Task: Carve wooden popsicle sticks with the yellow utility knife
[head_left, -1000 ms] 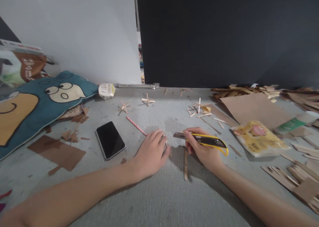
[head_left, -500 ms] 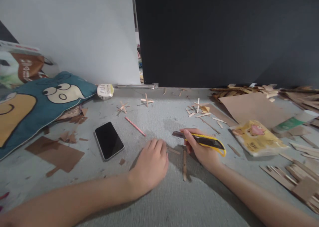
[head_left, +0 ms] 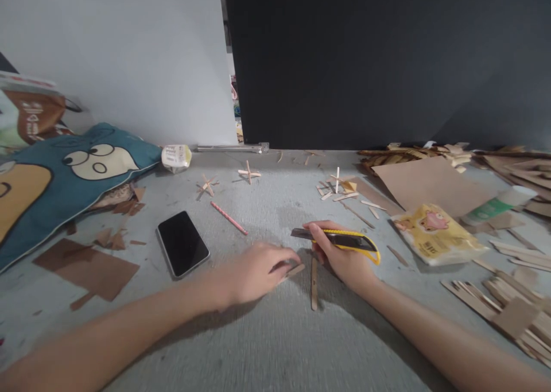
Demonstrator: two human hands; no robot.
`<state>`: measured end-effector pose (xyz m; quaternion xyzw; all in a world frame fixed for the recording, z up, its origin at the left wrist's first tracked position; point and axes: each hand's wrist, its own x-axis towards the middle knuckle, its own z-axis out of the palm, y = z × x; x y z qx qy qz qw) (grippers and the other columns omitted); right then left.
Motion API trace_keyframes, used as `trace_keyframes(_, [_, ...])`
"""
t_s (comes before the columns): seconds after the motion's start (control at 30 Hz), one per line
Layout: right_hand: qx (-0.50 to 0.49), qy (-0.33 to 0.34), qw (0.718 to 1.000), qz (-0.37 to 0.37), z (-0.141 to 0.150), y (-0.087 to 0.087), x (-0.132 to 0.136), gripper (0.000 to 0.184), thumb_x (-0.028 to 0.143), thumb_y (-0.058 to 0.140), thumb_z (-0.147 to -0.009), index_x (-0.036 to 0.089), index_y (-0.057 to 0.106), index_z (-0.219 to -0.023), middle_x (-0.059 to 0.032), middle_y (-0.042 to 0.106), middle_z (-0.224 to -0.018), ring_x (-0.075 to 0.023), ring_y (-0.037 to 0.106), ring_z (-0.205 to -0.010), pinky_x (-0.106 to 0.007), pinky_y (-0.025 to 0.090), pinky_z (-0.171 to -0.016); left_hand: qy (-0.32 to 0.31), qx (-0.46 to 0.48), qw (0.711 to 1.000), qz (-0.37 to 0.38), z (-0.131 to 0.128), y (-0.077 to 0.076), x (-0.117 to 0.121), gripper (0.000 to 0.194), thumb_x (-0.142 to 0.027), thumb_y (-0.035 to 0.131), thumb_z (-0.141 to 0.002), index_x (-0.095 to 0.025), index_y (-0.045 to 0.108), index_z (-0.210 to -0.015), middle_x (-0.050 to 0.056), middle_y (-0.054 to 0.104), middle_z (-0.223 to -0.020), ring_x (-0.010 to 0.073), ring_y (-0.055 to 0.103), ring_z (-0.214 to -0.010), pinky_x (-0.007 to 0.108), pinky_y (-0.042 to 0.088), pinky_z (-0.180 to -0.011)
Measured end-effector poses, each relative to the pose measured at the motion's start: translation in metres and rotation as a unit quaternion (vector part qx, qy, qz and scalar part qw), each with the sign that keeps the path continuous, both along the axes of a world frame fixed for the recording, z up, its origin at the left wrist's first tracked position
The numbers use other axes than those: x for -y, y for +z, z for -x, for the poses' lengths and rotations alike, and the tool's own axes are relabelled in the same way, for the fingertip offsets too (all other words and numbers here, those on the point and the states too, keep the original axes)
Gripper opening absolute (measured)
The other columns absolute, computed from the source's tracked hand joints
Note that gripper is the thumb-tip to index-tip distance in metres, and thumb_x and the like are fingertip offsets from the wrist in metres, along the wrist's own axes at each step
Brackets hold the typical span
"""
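Note:
My right hand is closed around a yellow and black utility knife, its blade out and pointing left. Below that hand a wooden craft stick lies on the grey tabletop, its top end near my fingers. My left hand, a little blurred, has its thumb and fingers closed on a short piece of craft stick. That piece slants up to the right, just left of the longer stick. The knife blade is above and to the right of my left fingers, apart from them.
On the left lie a phone, a pink striped stick, brown cardboard and a blue cushion. Crossed stick pieces stand farther back. To the right are a yellow packet, a glue stick and bundled craft sticks.
My left hand has turned and lifted its fingers, and the short stick piece that lay beside it is now in its grip. My right hand keeps the utility knife; the view has shifted slightly.

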<state>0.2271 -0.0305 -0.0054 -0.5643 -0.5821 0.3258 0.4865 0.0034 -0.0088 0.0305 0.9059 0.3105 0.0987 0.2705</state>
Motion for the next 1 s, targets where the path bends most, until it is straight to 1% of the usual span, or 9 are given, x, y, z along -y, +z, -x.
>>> trace_keyframes(0.07, [-0.007, 0.000, 1.000, 0.005, 0.000, 0.000, 0.000, 0.056, 0.073, 0.057, -0.094, 0.020, 0.076, -0.094, 0.0010, 0.060, -0.057, -0.0134, 0.052, -0.047, -0.027, 0.042, -0.049, -0.083, 0.014, 0.996, 0.033, 0.006, 0.007, -0.015, 0.028, -0.031, 0.063, -0.101, -0.033, 0.075, -0.126, 0.007, 0.072, -0.118, 0.0270, 0.064, -0.120, 0.042, 0.049, -0.103])
trace_keyframes(0.23, [-0.023, 0.008, 1.000, -0.004, 0.002, 0.000, -0.002, 0.056, 0.074, 0.059, -0.092, 0.020, 0.074, -0.093, 0.0023, 0.059, -0.058, -0.0121, 0.052, -0.045, -0.026, 0.041, -0.048, -0.132, -0.008, 0.991, 0.025, 0.015, -0.001, -0.035, 0.035, -0.040, 0.079, -0.090, -0.040, 0.077, -0.125, 0.004, 0.063, -0.144, 0.0325, 0.049, -0.138, 0.053, 0.035, -0.118])
trace_keyframes(0.3, [-0.032, 0.009, 0.999, -0.014, 0.001, -0.001, 0.000, 0.055, 0.074, 0.061, -0.092, 0.020, 0.074, -0.093, 0.0026, 0.059, -0.057, -0.0117, 0.051, -0.044, -0.025, 0.040, -0.046, -0.105, -0.008, 0.994, 0.003, 0.015, -0.009, -0.034, 0.035, -0.040, 0.076, -0.092, -0.038, 0.077, -0.127, 0.005, 0.061, -0.147, 0.0335, 0.046, -0.140, 0.056, 0.033, -0.119])
trace_keyframes(0.37, [-0.038, 0.013, 0.999, -0.023, 0.000, -0.001, 0.002, 0.055, 0.074, 0.059, -0.093, 0.021, 0.075, -0.092, 0.0031, 0.057, -0.055, -0.0121, 0.050, -0.043, -0.025, 0.039, -0.044, -0.046, -0.005, 0.999, -0.027, 0.013, -0.014, -0.030, 0.033, -0.039, 0.072, -0.095, -0.036, 0.076, -0.128, 0.007, 0.060, -0.146, 0.0337, 0.046, -0.139, 0.058, 0.032, -0.119])
trace_keyframes(0.47, [-0.005, 0.046, 0.997, -0.061, -0.006, 0.002, 0.006, 0.053, 0.068, 0.054, -0.099, 0.022, 0.075, -0.084, 0.0024, 0.056, -0.052, -0.0134, 0.054, -0.045, -0.025, 0.042, -0.046, -0.017, -0.009, 0.999, -0.044, 0.010, -0.016, -0.025, 0.036, -0.038, 0.068, -0.097, -0.034, 0.072, -0.133, 0.008, 0.061, -0.145, 0.0333, 0.047, -0.138, 0.058, 0.034, -0.116])
trace_keyframes(0.6, [0.079, 0.116, 0.980, -0.140, -0.010, 0.011, 0.006, 0.038, 0.053, 0.057, -0.103, 0.024, 0.076, -0.089, -0.0025, 0.073, -0.072, -0.0151, 0.068, -0.061, -0.027, 0.054, -0.062, -0.011, -0.013, 0.999, -0.052, 0.007, -0.016, -0.023, 0.032, -0.031, 0.065, -0.098, -0.034, 0.073, -0.129, 0.007, 0.061, -0.145, 0.0320, 0.049, -0.138, 0.056, 0.036, -0.114])
trace_keyframes(0.7, [0.060, 0.141, 0.973, -0.171, -0.009, 0.012, 0.003, 0.030, 0.047, 0.061, -0.102, 0.025, 0.077, -0.091, -0.0059, 0.078, -0.087, -0.0182, 0.075, -0.077, -0.028, 0.060, -0.069, 0.011, -0.005, 0.999, -0.052, 0.006, -0.018, -0.023, 0.030, -0.028, 0.071, -0.094, -0.033, 0.075, -0.123, 0.007, 0.061, -0.145, 0.0326, 0.051, -0.138, 0.056, 0.035, -0.114])
trace_keyframes(0.83, [0.031, 0.148, 0.979, -0.136, -0.008, 0.008, -0.003, 0.022, 0.046, 0.074, -0.093, 0.026, 0.082, -0.093, -0.0068, 0.083, -0.095, -0.0214, 0.079, -0.083, -0.033, 0.065, -0.078, 0.030, 0.018, 0.998, -0.047, 0.005, -0.021, -0.023, 0.030, -0.025, 0.073, -0.090, -0.033, 0.077, -0.119, 0.005, 0.065, -0.142, 0.0319, 0.055, -0.136, 0.055, 0.035, -0.114])
trace_keyframes(1.0, [-0.038, 0.129, 0.991, -0.021, -0.008, 0.006, -0.004, 0.026, 0.050, 0.078, -0.087, 0.025, 0.082, -0.089, -0.0057, 0.082, -0.081, -0.0218, 0.079, -0.070, -0.033, 0.067, -0.069, 0.063, 0.026, 0.997, -0.042, 0.004, -0.023, -0.023, 0.037, -0.028, 0.075, -0.091, -0.032, 0.073, -0.128, 0.006, 0.066, -0.142, 0.0312, 0.057, -0.135, 0.055, 0.033, -0.115])
